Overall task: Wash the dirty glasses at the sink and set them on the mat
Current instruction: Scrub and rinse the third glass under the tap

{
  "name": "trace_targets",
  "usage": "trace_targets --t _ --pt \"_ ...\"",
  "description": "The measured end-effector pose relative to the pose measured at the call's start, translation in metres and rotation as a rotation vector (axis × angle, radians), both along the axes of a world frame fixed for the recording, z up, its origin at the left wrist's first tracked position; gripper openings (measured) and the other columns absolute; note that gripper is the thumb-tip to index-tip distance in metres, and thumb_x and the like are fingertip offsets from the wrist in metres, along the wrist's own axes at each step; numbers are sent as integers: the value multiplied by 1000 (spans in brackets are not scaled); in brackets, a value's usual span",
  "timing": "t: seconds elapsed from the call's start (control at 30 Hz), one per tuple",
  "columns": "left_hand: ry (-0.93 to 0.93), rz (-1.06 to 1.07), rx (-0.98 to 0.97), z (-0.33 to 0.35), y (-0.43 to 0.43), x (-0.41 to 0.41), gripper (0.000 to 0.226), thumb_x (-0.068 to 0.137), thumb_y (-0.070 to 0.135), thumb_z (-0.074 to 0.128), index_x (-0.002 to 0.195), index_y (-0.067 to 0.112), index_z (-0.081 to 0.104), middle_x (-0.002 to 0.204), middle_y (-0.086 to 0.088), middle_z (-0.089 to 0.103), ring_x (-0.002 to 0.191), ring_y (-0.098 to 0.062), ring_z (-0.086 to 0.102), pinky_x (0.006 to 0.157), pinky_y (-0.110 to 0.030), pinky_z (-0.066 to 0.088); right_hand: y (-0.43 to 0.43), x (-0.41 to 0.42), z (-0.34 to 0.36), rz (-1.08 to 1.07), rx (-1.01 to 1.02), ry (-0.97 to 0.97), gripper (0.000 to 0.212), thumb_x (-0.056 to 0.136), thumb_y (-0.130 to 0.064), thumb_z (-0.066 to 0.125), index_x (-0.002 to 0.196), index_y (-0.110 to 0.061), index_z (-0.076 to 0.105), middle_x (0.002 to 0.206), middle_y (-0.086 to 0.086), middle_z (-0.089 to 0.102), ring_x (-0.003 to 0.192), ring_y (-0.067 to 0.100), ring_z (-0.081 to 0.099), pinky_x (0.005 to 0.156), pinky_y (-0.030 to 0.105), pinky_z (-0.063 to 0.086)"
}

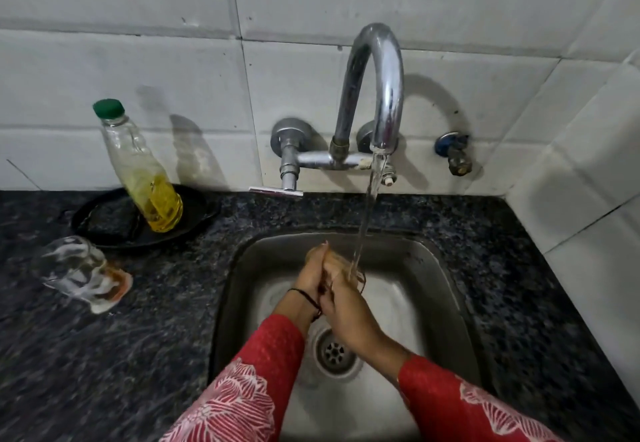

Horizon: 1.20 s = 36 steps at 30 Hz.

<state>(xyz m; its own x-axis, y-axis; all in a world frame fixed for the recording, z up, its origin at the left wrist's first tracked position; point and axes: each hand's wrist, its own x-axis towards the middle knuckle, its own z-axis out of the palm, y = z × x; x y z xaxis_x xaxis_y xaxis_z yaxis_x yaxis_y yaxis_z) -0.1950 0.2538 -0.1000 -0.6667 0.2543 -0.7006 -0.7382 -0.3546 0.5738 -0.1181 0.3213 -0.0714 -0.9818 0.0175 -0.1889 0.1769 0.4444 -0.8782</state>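
Rinsing glass (354, 273) under water stream (363, 220) | fingers of left hand (313, 270) and right hand (346, 308) grasp it | better turn slowly, wet glass may slip

We are seeing fairly bright light coming from the left, casting soft shadows of the tap (388, 71) and bottle (145, 178) onto the tiles (138, 71), while the counter (104, 355) and the glass (79, 272) on it are smearing and the edges are bowing.
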Motion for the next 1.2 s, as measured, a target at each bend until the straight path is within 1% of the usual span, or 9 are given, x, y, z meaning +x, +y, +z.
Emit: trace_targets --t 0.17,0.27,0.4,0.53,0.67,0.73,0.93,1.13,1.2 --pt "-91 -35 24 -6 0 6 52 92 51 48 88 1 62 75 -18 68 76 -28 63 73 -36 51 33 -16 1 300 297 74 26 99 -39 40 121 -38 55 120 -18 61 113 -1 55 102 25 42" --pt "-2 61 183 -10 -2 9 55 90 53 46 83 3 66 74 -14 69 69 -23 66 70 -31 54 5 -16 2 -6 -134 48 17 94 -25 48 88 -32 63 88 -13 64 87 7 58 85 33 51" --pt "147 77 209 -19 6 7 50 64 59 72 82 16 55 83 -9 53 78 -19 56 76 -32 48 -16 -35 0 -404 -458 -155 22 87 -2 52 106 -7 63 100 6 66 95 22 62 70 27 49" --pt "14 26 -55 -19 0 -9 75 45 56 78 104 12 62 104 -15 66 90 -26 67 76 -39 56 2 -20 -16 -213 -123 74 23 82 -3 53 101 -2 65 99 11 70 99 23 68 91 35 53" --pt "-49 -37 -170 -19 0 -12 89 62 53 76 133 10 42 121 -19 60 93 -33 67 64 -43 59 26 -4 -3 294 389 225 36 101 -27 35 134 -27 49 135 -15 53 125 -4 47 106 13 33" --pt "-38 -25 -84 -10 -6 -4 80 66 54 74 125 6 52 110 -19 65 84 -29 69 66 -39 58 23 -5 -10 332 496 162 36 98 -15 46 134 -12 50 137 6 52 130 19 46 108 28 34" --pt "37 25 86 -15 -1 12 39 93 26 48 59 16 64 63 -4 64 57 -14 62 56 -22 51 -11 -34 -7 -567 -662 -315 28 86 3 50 99 -9 72 101 14 73 92 28 69 54 23 46" --pt "-53 3 -78 -15 -7 -1 38 87 22 65 120 6 55 116 -21 63 90 -34 66 60 -45 58 32 -6 -24 275 394 114 35 92 -24 34 101 -19 67 104 12 66 101 31 61 91 50 49" --pt "-34 30 -33 -13 -9 1 36 85 25 66 114 6 57 112 -23 64 89 -33 66 64 -44 59 22 -5 -19 164 388 203 29 92 -40 36 96 -31 63 101 -5 66 97 14 63 90 41 52"
